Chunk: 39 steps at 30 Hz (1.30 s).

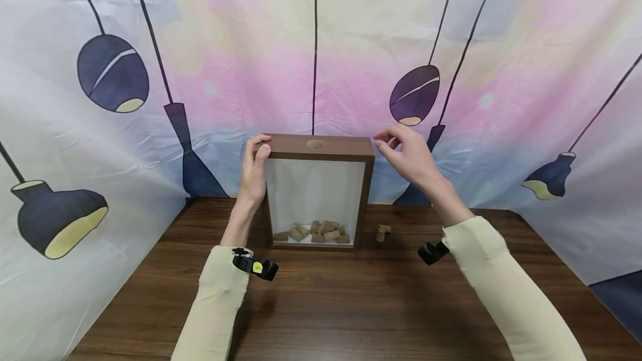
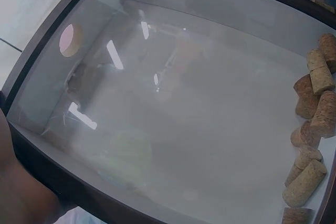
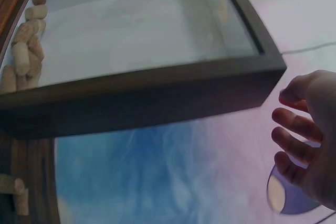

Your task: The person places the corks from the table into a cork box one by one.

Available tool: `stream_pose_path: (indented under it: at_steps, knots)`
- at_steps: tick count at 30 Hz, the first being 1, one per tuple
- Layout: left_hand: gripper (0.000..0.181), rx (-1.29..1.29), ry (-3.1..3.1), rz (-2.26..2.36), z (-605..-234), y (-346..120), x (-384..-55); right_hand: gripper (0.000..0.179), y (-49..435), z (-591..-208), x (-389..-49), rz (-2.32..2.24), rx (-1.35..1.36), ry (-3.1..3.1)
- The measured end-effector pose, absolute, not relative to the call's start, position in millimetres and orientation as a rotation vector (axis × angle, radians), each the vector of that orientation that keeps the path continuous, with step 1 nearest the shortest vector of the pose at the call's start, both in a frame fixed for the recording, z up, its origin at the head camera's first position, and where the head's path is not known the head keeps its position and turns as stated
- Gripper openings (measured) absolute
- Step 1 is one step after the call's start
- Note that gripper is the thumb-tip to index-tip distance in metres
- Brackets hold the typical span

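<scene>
A dark brown wooden shadow box (image 1: 321, 148) with a clear front stands upright on the table, a round hole (image 1: 316, 144) in its top. Several wine corks (image 1: 331, 235) lie along its bottom inside; the left wrist view shows these corks (image 2: 304, 182) closely. My left hand (image 1: 254, 174) grips the box's upper left corner, thumb in front. Just off the upper right corner is my right hand (image 1: 408, 155), with loosely bent fingers and nothing visible in them. In the right wrist view this hand (image 3: 310, 135) is apart from the frame.
On the table (image 1: 351, 305), right of the box, lie loose corks (image 1: 382, 232), two visible in the right wrist view. Behind the box hangs a cloth (image 1: 281, 71) printed with lamps. Small cameras are strapped at both wrists.
</scene>
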<state>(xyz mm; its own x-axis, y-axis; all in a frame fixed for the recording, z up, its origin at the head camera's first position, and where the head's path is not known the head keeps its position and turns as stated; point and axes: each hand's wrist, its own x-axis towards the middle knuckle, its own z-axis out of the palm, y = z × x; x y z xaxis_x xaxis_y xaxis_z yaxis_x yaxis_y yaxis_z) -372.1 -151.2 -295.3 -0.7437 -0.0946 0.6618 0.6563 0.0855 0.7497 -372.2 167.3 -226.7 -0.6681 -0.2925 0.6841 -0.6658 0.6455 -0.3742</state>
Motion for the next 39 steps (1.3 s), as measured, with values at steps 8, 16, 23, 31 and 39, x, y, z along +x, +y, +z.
stream_pose_path:
  at_steps: [8, 16, 23, 31, 39]
  knots:
    - [0.045, -0.558, -1.811, -1.716, -282.6, -145.5, -352.2, 0.019, 191.0, -254.8, -374.3, 0.823, 0.676, -2.377]
    - [0.044, -0.558, -1.814, -1.712, -283.1, -147.1, -353.2, 0.022, 204.7, -299.3, -379.6, 0.859, 0.663, -2.509]
    - [0.043, -0.542, -1.808, -1.715, -282.4, -147.1, -352.6, 0.018, 209.2, -337.9, -386.8, 0.87, 0.674, -2.57]
    - [0.044, -0.543, -1.824, -1.722, -284.8, -146.9, -352.3, 0.018, 217.5, -378.8, -386.9, 0.943, 0.658, -2.667]
    - [0.044, -0.555, -1.817, -1.72, -284.0, -146.6, -352.8, 0.019, 225.5, -398.9, -389.5, 0.993, 0.63, -2.738]
